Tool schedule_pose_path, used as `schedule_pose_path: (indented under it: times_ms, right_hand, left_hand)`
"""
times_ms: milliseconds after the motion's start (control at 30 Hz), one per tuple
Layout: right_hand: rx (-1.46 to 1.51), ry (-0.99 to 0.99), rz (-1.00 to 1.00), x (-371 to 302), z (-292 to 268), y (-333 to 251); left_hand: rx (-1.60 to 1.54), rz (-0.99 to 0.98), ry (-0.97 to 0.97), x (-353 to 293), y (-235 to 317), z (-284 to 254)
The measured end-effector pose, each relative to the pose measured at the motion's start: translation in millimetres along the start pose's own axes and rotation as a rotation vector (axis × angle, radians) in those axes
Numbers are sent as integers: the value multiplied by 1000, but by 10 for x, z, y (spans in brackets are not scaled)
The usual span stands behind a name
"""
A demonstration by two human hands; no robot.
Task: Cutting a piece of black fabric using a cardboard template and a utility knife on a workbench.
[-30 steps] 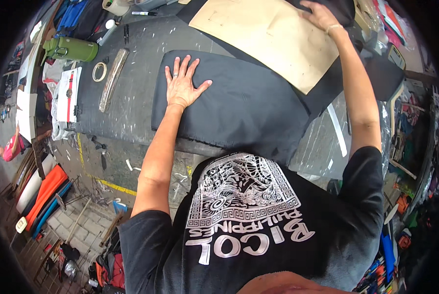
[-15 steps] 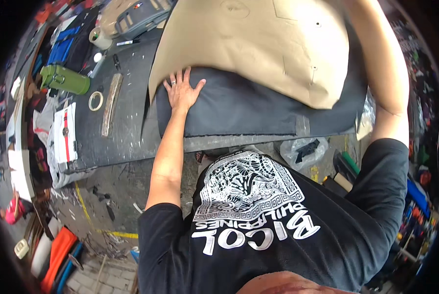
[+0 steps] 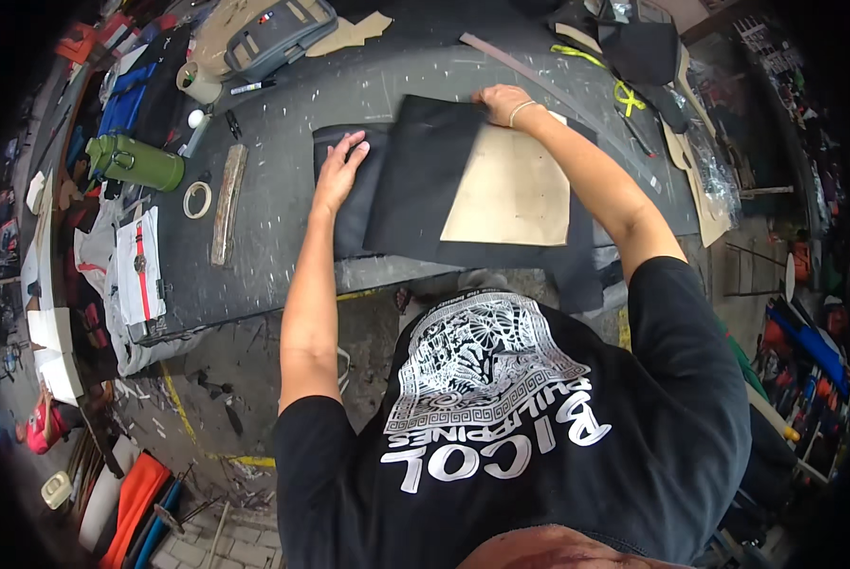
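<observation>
My right hand [image 3: 507,102] is closed on the far corner of a black sheet [image 3: 422,180]. The sheet lies raised and slanted across a tan paper pattern [image 3: 510,185], covering the pattern's left part. Motion blurs the edge by my fingers. My left hand [image 3: 339,173] is open, fingers a little apart, over the left end of another dark sheet [image 3: 352,228] that lies beneath. Whether its palm touches the material cannot be told. Black material also hangs over the table's near edge, right of the pattern.
The dark worktable [image 3: 283,204] carries a wooden bar [image 3: 228,204], a tape roll [image 3: 197,200] and a green flask [image 3: 136,163] at left. A grey case [image 3: 283,38] sits at the back. A long strip [image 3: 529,71] and yellow-handled scissors [image 3: 630,100] lie at far right.
The large tan sheet raised over the table is out of that place. My right hand has come down and inward onto the black sheet's corner. My left hand has shifted slightly left, fingers closer.
</observation>
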State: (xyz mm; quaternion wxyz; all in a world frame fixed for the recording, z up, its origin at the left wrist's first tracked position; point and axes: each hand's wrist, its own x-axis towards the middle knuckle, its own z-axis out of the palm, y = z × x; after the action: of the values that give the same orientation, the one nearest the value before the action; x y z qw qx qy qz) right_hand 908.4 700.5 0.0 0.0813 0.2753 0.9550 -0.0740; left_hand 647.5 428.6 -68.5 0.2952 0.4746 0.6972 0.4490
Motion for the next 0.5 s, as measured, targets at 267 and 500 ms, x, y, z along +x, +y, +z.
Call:
schedule_pose_path:
  times_ms: [267, 500]
  right_hand:
    - [163, 267, 135, -536, 682, -814]
    - [57, 167, 92, -735, 665, -1037]
  left_hand:
    - [69, -42, 71, -42, 87, -21]
    - [-194, -182, 29, -32, 212, -137]
